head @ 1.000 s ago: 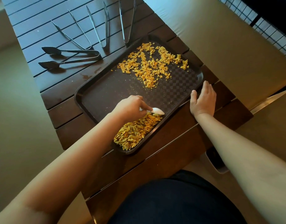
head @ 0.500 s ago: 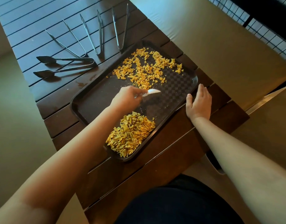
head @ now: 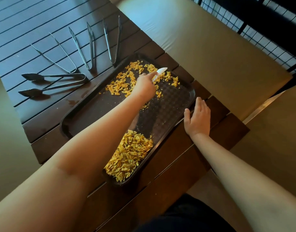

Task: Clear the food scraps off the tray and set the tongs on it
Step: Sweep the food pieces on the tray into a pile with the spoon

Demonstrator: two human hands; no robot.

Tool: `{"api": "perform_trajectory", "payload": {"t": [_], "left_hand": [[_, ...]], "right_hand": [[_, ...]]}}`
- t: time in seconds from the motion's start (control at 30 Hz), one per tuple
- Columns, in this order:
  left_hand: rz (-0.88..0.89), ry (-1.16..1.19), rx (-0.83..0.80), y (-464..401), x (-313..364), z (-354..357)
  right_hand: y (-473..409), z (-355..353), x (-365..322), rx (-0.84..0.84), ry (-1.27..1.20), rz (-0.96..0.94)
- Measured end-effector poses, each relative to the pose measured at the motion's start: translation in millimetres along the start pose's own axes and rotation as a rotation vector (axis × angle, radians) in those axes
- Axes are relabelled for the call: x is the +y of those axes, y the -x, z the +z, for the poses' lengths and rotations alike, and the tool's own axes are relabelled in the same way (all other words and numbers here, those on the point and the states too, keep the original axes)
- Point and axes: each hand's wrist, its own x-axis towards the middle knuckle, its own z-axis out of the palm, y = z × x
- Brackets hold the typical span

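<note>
We take the tray (head: 80, 118) as our landmark; it sits on the dark slatted counter (head: 27, 22).

Left of the tray, off its far-left corner: a dark pair of tongs (head: 50, 82) with spoon-shaped tips. Beyond the tray's far edge, three steel pairs fanned out: a thin wire pair (head: 60, 54), a slotted pair (head: 85, 46), and a third pair (head: 113, 39) whose hinge end lies right at the tray's far rim; we cannot tell whether it touches. No tongs are on the tray, so that half of the task is not begun.

On the tray: our left hand (head: 144, 85) reaches to the far end, fingers curled round a small white scraper (head: 159, 73), its blade over the loose scatter of yellow scraps (head: 120, 84). At the tray's near corner sits a gathered heap of scraps (head: 129, 156), dense and pushed up against the rim. The middle of the tray is largely bare, with only fine crumbs.

Right of the tray: our right hand (head: 197, 118) lies flat with fingers straight and holding nothing, against the tray's right rim, apparently steadying it.

Our judgement: the clearing is partway. A good share is heaped, a thinner spread remains at the far end, and nothing has left the tray. Left to do: draw in the far scatter, tip or sweep the heap off, then set the tongs on the tray.
</note>
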Motion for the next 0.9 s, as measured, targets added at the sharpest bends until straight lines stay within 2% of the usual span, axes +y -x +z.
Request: {"api": "perform_trajectory", "payload": {"t": [0.27,0.4,0.63,0.9], "left_hand": [[0.066,-0.083,-0.033,-13,-2,18],[0.016,-0.146,-0.102,-1,-11,26],[0.099,-0.053,0.013,-1,6,21],[0.121,-0.191,-0.121,14,-6,32]], "right_hand": [[-3,2,1,-0.002,-0.001,0.000],[-4,3,1,0.014,-0.004,-0.003],[-3,3,2,0.003,0.005,0.003],[-3,2,0,0.003,-0.008,0.004]]}}
